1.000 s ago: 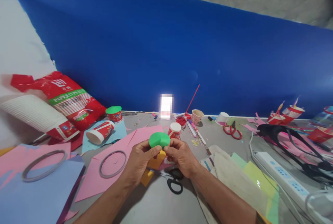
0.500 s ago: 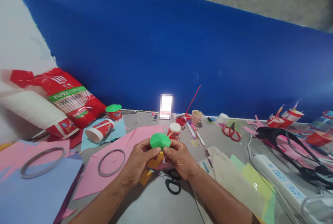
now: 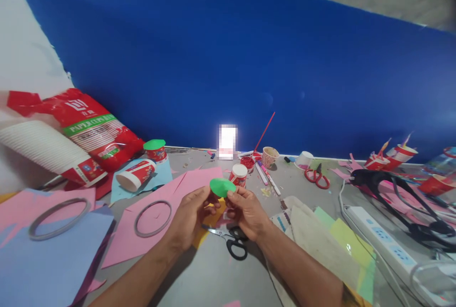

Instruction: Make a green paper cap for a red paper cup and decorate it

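Note:
A green paper disc (image 3: 223,187), tilted and nearly flat, is held up above the middle of the table. My right hand (image 3: 247,212) pinches its right edge between thumb and fingers. At the opposite edge, my left hand (image 3: 190,214) has its thumb against the disc, with the fingers curled below. Just under my hands lie black-handled scissors (image 3: 228,238) and a piece of orange paper (image 3: 203,235). Behind the disc stands a small upside-down red-and-white paper cup (image 3: 239,174). Another cup (image 3: 156,152), farther left, has a similar green disc on top.
Pink paper (image 3: 124,235) and a grey ring (image 3: 153,219) lie to the left, beyond them a bag of paper cups (image 3: 96,126). Red scissors (image 3: 316,177), markers (image 3: 265,176), a cloth (image 3: 309,235) and a power strip (image 3: 381,240) are on the right.
The green disc has shifted slightly right and up and tipped flatter. My left thumb has moved from its near side to its left edge. My right thumb has moved toward its right edge.

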A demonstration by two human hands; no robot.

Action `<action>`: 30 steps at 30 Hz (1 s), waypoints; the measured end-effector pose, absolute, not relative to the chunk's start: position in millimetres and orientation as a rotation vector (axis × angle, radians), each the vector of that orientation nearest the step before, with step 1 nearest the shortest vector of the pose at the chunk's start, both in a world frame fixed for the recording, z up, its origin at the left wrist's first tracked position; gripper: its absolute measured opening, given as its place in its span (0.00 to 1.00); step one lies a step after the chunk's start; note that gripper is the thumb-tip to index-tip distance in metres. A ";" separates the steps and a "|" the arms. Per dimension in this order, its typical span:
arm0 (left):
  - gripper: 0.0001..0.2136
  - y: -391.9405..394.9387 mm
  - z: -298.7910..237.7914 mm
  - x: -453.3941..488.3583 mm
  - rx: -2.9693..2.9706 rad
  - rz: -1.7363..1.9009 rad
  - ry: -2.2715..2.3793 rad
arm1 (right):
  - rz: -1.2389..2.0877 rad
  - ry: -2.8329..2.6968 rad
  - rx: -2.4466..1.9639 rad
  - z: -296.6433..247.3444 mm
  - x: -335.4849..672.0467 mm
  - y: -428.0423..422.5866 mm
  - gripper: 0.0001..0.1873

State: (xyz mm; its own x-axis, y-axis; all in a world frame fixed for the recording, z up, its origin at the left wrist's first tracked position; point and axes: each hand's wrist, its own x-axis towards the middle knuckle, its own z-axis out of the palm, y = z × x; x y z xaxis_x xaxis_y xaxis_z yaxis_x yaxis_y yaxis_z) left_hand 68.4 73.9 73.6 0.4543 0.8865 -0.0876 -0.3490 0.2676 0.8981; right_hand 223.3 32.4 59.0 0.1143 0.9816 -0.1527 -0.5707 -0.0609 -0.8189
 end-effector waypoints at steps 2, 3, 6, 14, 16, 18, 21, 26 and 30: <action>0.24 73.0 76.4 68.9 0.883 0.923 0.661 | 1.409 -0.585 -0.900 59.7 224.0 32.5 0.28; 0.23 72.7 77.0 69.2 0.863 0.924 0.660 | 1.407 -0.592 -0.904 59.6 224.3 32.4 0.28; 0.19 72.0 75.5 70.2 0.884 0.925 0.666 | 1.385 -0.646 -0.924 58.0 223.8 31.4 0.27; 0.14 74.5 72.2 67.5 1.146 0.992 0.770 | 1.459 -0.783 -0.874 57.8 224.4 27.6 0.26; 0.14 74.6 75.2 66.0 1.199 0.974 0.747 | 1.482 -0.709 -0.838 58.5 227.1 28.5 0.26; 0.15 73.0 78.5 65.4 1.203 0.919 0.692 | 1.486 -0.641 -0.826 59.1 229.9 30.2 0.27; 0.18 68.7 81.8 66.2 1.156 0.852 0.620 | 1.476 -0.589 -0.823 59.9 232.1 32.5 0.26; 0.20 65.4 81.3 67.8 1.104 0.892 0.655 | 1.491 -0.583 -0.809 59.8 230.4 32.0 0.26; 0.17 68.0 79.6 67.2 1.081 0.900 0.681 | 1.510 -0.606 -0.806 56.8 229.4 31.2 0.26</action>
State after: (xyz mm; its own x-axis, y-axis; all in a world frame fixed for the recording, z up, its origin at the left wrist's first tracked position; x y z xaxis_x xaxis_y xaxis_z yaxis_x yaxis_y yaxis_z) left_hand 67.2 68.0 79.6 0.4822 0.8751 -0.0404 -0.2769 0.1960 0.9407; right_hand 229.4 31.2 56.8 0.0023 0.9909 -0.1346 -0.6230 -0.1039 -0.7753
